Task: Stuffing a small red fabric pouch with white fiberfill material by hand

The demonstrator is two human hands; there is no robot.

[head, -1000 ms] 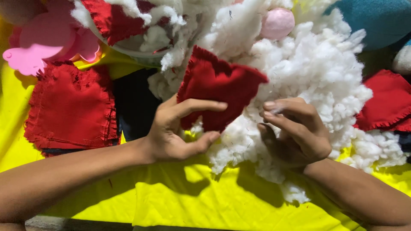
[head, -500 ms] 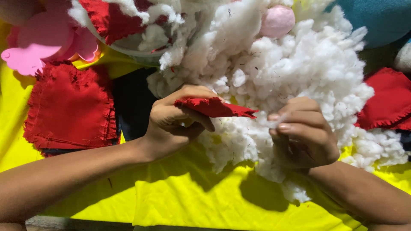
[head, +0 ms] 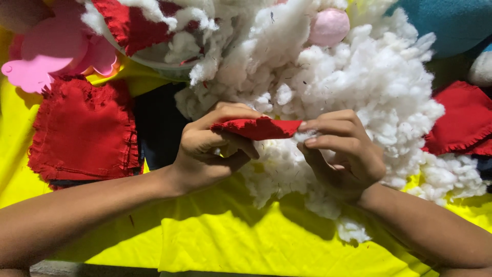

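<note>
Centre frame: left hand (head: 210,149) fingers curled tight on red pouch (head: 256,128) | right hand (head: 341,151) fingertips pinch stuffing (head: 359,92) at its edge | risk: fluff spills, pouch slips shut.

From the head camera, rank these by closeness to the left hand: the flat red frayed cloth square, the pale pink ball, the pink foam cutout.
1. Flat red frayed cloth square, just left of the left hand.
2. Pale pink ball, up right in the stuffing.
3. Pink foam cutout, far upper left.

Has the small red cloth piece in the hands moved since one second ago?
Yes. The red cloth piece tipped from facing up to lying flat, edge-on, lower against the white stuffing pile.
</note>
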